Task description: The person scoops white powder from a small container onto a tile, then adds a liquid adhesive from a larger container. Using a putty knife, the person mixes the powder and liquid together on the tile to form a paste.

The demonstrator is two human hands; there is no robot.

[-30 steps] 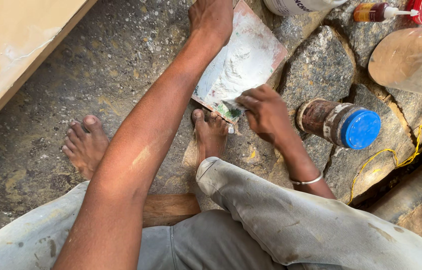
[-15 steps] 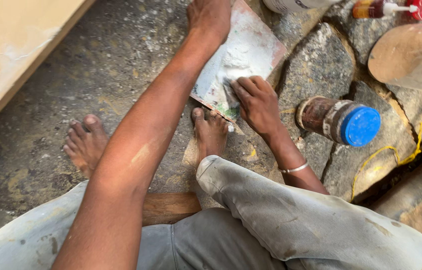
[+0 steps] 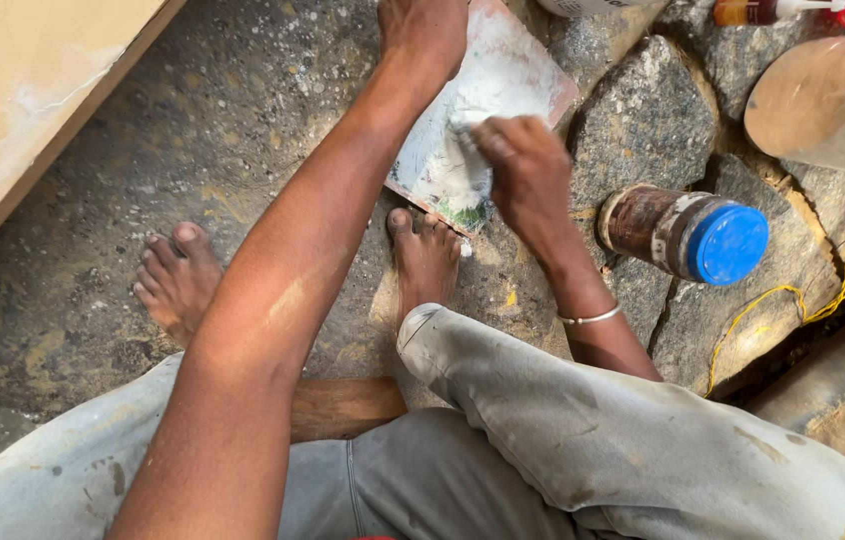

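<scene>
Right hand (image 3: 521,165) risen over board (image 3: 528,75), jar (image 3: 688,232) beside

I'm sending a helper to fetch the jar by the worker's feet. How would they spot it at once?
Start at the flat board smeared with white paste, under both hands. Just right of the right hand, on the rough stones, a jar lies on its side. It is brown and grimy, and its bright blue lid is the only blue thing there.

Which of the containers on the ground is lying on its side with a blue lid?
The brown jar just right of the right hand. It lies on the stones, blue lid pointing right; the clear container and small bottle sit farther off, without blue lids.
</scene>
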